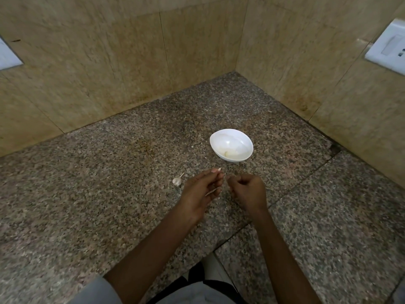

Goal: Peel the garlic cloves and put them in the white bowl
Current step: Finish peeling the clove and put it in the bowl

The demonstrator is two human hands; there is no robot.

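A white bowl (pixel 231 145) stands on the speckled granite counter (pixel 109 194), with one pale peeled clove (pixel 226 153) near its front wall. Just in front of the bowl, my left hand (pixel 200 190) pinches a garlic clove (pixel 218 170) between its fingertips, and a strip of papery skin (pixel 212 191) hangs below the palm. My right hand (pixel 248 190) is close beside it, fingers curled tight; what they hold is hidden. An unpeeled clove (pixel 177 181) with a thin stalk lies on the counter left of my left hand.
Beige stone walls meet in a corner behind the bowl. A white switch plate (pixel 386 48) sits on the right wall and another (pixel 6 54) on the left wall. The counter's front edge runs near my body.
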